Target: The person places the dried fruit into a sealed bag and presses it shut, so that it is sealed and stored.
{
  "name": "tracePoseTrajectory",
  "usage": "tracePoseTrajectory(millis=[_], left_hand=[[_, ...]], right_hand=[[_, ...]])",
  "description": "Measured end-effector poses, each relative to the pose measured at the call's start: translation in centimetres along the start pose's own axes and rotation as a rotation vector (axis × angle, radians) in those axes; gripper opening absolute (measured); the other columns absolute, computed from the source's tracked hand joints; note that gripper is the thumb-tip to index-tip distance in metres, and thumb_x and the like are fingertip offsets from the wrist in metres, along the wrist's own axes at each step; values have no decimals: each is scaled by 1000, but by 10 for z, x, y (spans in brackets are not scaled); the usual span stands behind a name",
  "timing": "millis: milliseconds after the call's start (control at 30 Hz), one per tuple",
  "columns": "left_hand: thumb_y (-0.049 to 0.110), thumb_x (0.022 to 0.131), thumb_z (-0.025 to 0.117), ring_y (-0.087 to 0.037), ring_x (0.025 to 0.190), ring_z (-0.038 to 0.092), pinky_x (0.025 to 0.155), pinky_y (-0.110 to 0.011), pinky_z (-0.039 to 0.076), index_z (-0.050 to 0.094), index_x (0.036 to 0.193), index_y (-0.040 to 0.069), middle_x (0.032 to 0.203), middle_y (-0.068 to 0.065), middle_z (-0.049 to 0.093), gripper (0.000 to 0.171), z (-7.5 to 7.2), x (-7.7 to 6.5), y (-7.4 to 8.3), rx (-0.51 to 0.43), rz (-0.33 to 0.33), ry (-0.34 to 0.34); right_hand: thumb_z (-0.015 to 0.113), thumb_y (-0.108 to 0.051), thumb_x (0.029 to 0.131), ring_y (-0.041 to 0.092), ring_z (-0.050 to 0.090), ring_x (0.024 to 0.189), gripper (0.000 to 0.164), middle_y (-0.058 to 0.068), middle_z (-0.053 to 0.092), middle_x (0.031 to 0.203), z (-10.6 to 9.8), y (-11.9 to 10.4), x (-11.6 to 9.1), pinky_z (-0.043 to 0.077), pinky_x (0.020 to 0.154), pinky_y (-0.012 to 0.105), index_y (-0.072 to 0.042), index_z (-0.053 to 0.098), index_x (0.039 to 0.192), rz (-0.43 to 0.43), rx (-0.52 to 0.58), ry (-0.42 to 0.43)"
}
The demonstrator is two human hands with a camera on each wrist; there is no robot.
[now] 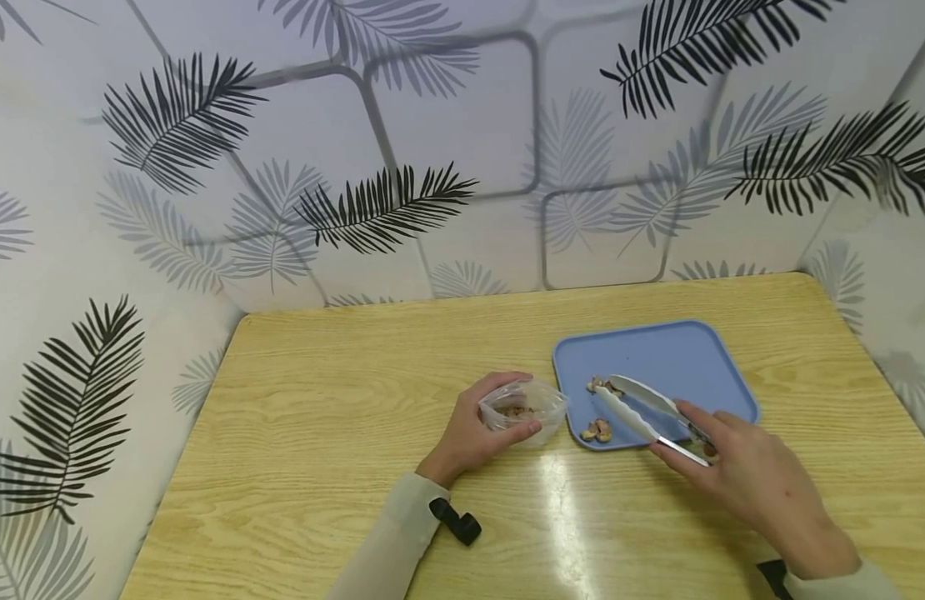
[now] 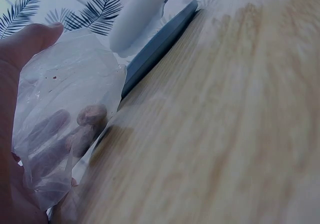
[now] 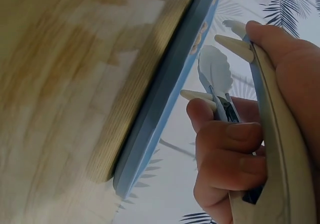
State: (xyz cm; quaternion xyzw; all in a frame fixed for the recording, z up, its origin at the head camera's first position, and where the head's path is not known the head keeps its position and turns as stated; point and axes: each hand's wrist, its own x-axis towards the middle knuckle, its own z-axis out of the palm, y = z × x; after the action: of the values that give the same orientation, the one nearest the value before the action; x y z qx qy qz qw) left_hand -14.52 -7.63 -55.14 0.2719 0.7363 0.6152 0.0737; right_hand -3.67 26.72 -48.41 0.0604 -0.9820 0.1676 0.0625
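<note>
Beside blue tray (image 1: 680, 358): left hand (image 1: 470, 433) holds bag (image 1: 547, 417), probably brownish bits (image 1: 517, 412) inside; right hand (image 1: 758, 479) grips tongs (image 1: 627, 414).

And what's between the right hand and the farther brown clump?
The head view shows serving tongs, gripped by the right hand, spanning that stretch over the blue tray.

From the head, the worktop (image 1: 320, 417) and wall (image 1: 462, 125) are viewed forward and downward. Low, tilted close-ups are taken from the wrists: the bag (image 2: 60, 91) from the left, the tongs (image 3: 216, 69) from the right. The tray (image 1: 657, 362) is shared by all three.
</note>
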Motion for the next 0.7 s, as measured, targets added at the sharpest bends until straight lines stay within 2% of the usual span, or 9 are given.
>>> tracePoseTrajectory(millis=[133, 333, 500, 700], left_hand=[[16, 92, 89, -24, 125, 71, 103, -36, 60, 65, 149, 14, 147, -3, 68, 62, 0, 0, -1, 16, -3, 3], [17, 92, 89, -21, 128, 68, 107, -36, 57, 66, 149, 16, 147, -1, 69, 61, 0, 0, 0, 42, -2, 5], [14, 92, 89, -20, 127, 68, 108, -36, 56, 66, 148, 19, 146, -1, 69, 61, 0, 0, 1, 43, -2, 6], [12, 91, 89, -22, 125, 69, 106, -35, 57, 66, 148, 17, 144, -2, 70, 62, 0, 0, -2, 39, 1, 8]], right_hand=[[86, -52, 91, 15, 44, 61, 75, 3, 58, 80, 1, 0, 0, 39, 51, 33, -2, 69, 144, 10, -43, -28], [87, -52, 90, 14, 42, 58, 74, 1, 56, 80, 2, 1, -2, 38, 49, 32, -6, 69, 146, 6, -74, -40], [86, -53, 91, 15, 44, 60, 73, 0, 60, 82, 0, 4, -1, 41, 49, 35, -8, 70, 147, 6, -86, -61], [87, -51, 90, 14, 50, 62, 68, 2, 69, 88, -3, 5, 0, 46, 51, 37, -11, 72, 144, -11, -82, -55]])
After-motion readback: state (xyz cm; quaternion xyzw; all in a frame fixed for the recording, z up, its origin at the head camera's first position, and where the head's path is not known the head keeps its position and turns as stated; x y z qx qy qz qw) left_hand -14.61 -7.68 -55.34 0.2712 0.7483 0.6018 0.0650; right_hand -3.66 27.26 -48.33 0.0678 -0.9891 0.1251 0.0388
